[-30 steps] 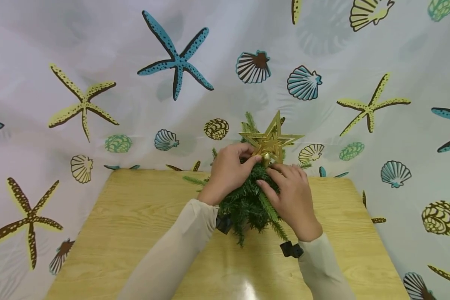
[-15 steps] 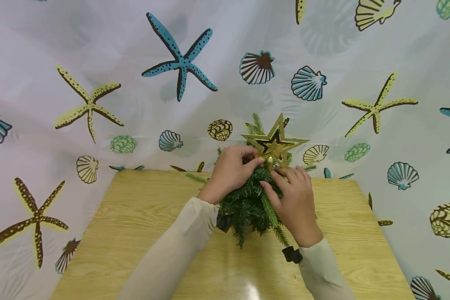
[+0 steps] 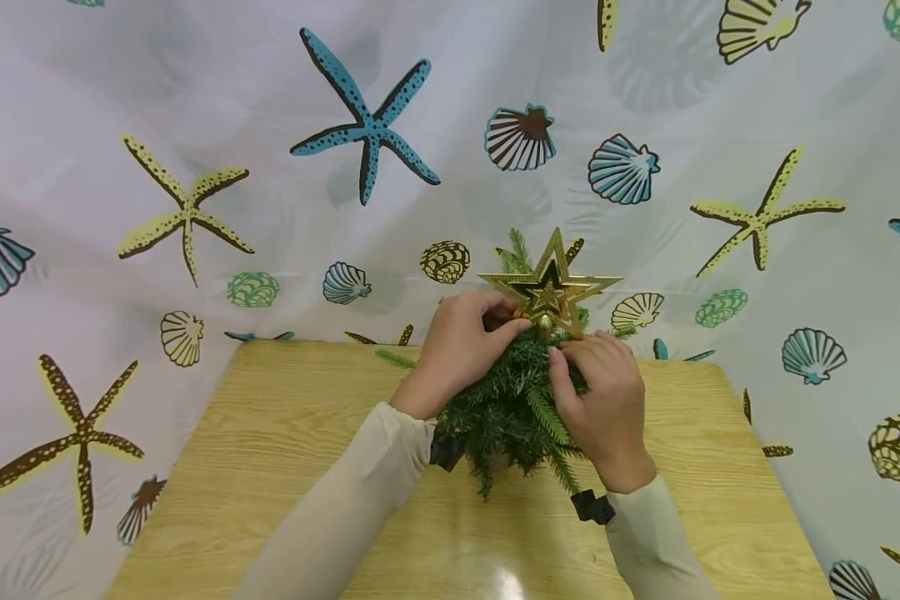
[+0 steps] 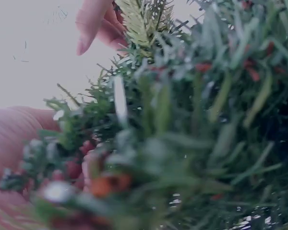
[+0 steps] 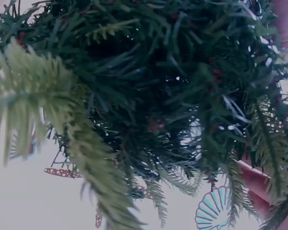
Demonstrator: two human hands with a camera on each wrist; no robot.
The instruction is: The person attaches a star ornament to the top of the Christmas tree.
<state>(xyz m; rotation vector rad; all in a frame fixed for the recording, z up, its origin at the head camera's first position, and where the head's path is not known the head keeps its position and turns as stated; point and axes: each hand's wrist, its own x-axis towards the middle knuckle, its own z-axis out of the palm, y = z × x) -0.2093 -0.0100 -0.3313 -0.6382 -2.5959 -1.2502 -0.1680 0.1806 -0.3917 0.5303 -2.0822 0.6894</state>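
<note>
A gold star tree topper [image 3: 549,292] with a small knob at its base stands at the top of a small artificial Christmas tree [image 3: 506,417]. My left hand [image 3: 465,342] pinches the star's lower left part between thumb and fingers. Right at the lower right point of the star, my right hand [image 3: 603,400] has its thumb and bent forefinger close together among the top needles. I cannot tell whether they pinch anything. Dense needles [image 4: 182,120] cover most of the left wrist view, and dark branches [image 5: 149,86] most of the right wrist view.
The tree stands on a wooden table [image 3: 300,442]. A white curtain [image 3: 450,100] printed with starfish and shells hangs behind and beside it. Lighter sprigs [image 3: 547,417] stick out from the tree near my right hand.
My right hand has shifted slightly right, its thumb moving up toward the star's base and closer to the forefinger. My left hand keeps its hold. The head view has turned a little left.
</note>
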